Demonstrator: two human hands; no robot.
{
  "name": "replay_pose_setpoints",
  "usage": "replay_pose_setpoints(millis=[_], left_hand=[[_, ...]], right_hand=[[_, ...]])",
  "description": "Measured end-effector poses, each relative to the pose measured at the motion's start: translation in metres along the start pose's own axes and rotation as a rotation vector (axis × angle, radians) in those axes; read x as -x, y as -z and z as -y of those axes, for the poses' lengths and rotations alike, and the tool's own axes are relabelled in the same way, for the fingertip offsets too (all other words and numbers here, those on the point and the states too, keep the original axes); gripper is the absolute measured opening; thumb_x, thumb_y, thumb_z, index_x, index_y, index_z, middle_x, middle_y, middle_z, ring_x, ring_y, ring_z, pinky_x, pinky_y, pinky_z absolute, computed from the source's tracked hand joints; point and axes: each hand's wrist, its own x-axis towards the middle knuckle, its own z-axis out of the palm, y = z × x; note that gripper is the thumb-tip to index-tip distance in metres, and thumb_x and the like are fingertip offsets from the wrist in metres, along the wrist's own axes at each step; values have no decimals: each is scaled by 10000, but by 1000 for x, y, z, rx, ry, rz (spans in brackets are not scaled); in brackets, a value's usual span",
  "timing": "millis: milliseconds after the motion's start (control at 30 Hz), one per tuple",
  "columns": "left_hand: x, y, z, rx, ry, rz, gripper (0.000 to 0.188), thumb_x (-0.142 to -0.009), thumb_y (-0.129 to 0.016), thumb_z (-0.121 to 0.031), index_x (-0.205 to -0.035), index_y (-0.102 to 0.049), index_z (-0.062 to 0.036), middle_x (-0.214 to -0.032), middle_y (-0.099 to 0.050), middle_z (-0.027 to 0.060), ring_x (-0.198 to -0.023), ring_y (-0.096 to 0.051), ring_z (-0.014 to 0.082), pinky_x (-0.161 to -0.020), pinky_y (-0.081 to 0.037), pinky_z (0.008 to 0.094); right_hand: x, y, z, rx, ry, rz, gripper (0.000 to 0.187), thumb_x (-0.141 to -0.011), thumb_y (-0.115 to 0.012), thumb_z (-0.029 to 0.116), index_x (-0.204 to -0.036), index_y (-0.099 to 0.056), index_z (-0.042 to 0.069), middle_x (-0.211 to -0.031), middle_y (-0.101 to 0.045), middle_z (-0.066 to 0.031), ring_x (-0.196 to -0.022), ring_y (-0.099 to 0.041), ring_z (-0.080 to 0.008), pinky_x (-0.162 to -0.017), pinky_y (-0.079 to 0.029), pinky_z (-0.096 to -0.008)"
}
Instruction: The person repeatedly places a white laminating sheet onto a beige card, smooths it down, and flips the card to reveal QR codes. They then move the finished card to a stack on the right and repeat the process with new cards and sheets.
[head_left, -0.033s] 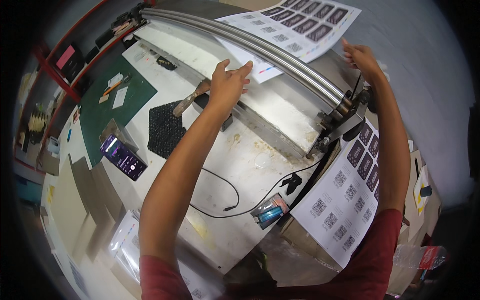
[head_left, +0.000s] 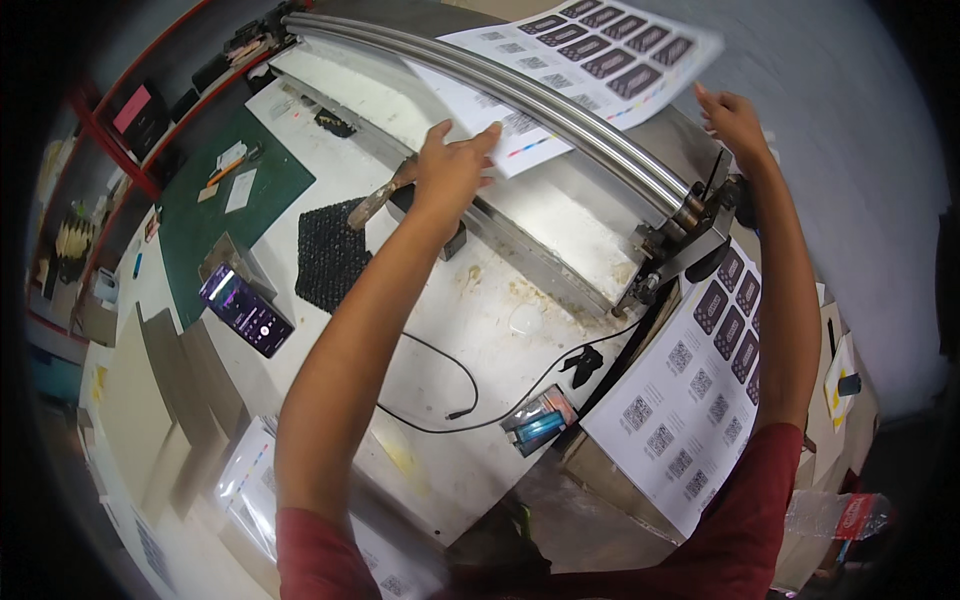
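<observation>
A printed sheet (head_left: pixel 535 70) with dark labels and square codes passes through the steel rollers (head_left: pixel 580 125) of a machine; its near corner sticks out on my side. My left hand (head_left: pixel 455 170) is beside that corner, fingers apart, with the index fingertip at the sheet's edge; I cannot tell whether it touches. Past the roller end, my right hand (head_left: pixel 732 122) hovers near the sheet's far right side, apart from it, its fingers loosely bent and nothing visible in them. Below my left hand, a worn scraper (head_left: pixel 375 203) lies by a black textured mat (head_left: pixel 328 255).
A stack of similar printed sheets (head_left: pixel 655 410) lies at right beneath my right arm. On the white table are a phone (head_left: pixel 245 312), a black cable (head_left: pixel 470 385), a blue lighter (head_left: pixel 540 428) and a green cutting mat (head_left: pixel 270 175). A plastic bottle (head_left: pixel 835 515) lies at lower right.
The sheet has come slightly further out of the rollers toward me, its far right corner blurred. My right hand has shifted a little to the right, away from the sheet.
</observation>
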Motion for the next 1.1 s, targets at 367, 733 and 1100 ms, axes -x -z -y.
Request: replay_pose_setpoints(millis=[367,733,1100], left_hand=[[111,147,-66,191,-108,-126,680,-804,-754,-4,-1342,-354,108,-1098,-665,261,-930,-724,262,-806,-611,329],[254,288,-119,31,-782,-400,569,-996,-540,-402,-1342,-526,49,-1367,-562,138,-1275,-500,213,-1126,-286,374],[484,355,-151,-304,-758,-624,718,-725,-645,47,-1392,-394,130,-1194,-657,207,-1073,-651,209,-976,-494,336]], right_hand=[[217,-81,105,344,1256,-225,401,-778,-764,172,-1089,-639,-48,-955,-632,-178,-882,-622,-317,-839,-480,-435],[280,-80,185,206,1164,-345,369,-778,-652,-111,-1123,-656,19,-1053,-699,-179,-892,-697,-330,-794,-549,-388],[312,-62,398,-25,1163,693,345,-736,-613,65,-1067,-637,-31,-939,-681,-95,-843,-648,-163,-746,-509,-286]])
